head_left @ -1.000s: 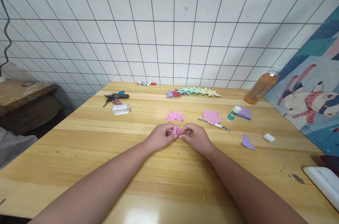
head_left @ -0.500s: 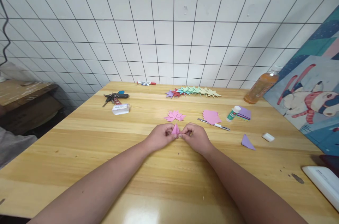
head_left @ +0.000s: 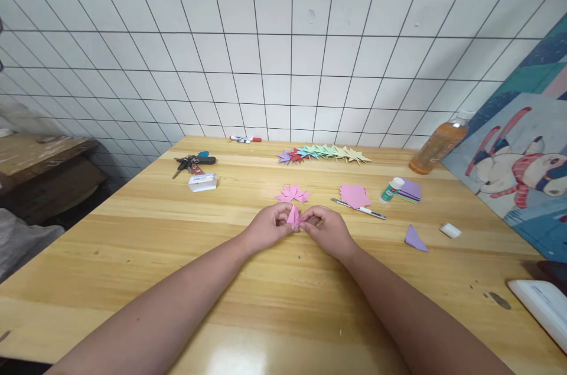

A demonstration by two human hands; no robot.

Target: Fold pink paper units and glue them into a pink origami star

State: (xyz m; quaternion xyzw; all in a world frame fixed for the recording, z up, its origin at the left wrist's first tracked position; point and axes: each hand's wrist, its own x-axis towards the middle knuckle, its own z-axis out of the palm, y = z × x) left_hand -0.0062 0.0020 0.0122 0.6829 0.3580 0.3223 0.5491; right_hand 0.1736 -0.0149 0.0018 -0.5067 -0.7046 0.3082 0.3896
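Observation:
Between my two hands is a small folded piece of pink paper (head_left: 293,217), its pointed tip upward. My left hand (head_left: 269,226) pinches it from the left side, thumb in front. From the right, my right hand (head_left: 326,230) grips its lower right edge between thumb and forefinger. Just beyond my hands, a pink folded-paper piece with several points (head_left: 293,193) lies flat on the wooden table (head_left: 248,310). Pink paper sheets (head_left: 354,195) lie to the right of it, with a pen (head_left: 371,212) and a slim knife-like tool along their near edge.
Further right are a glue stick (head_left: 391,191), coloured paper (head_left: 409,189), a purple folded triangle (head_left: 415,238) and an eraser (head_left: 450,230). Folded stars (head_left: 325,152) line the back, near a bottle (head_left: 438,144). Keys (head_left: 193,162), a small box (head_left: 202,182) and markers (head_left: 245,139) are left.
The pink paper has tilted slightly between my fingers, and more of its right side shows by my right fingertips. Both hands stay in nearly the same place.

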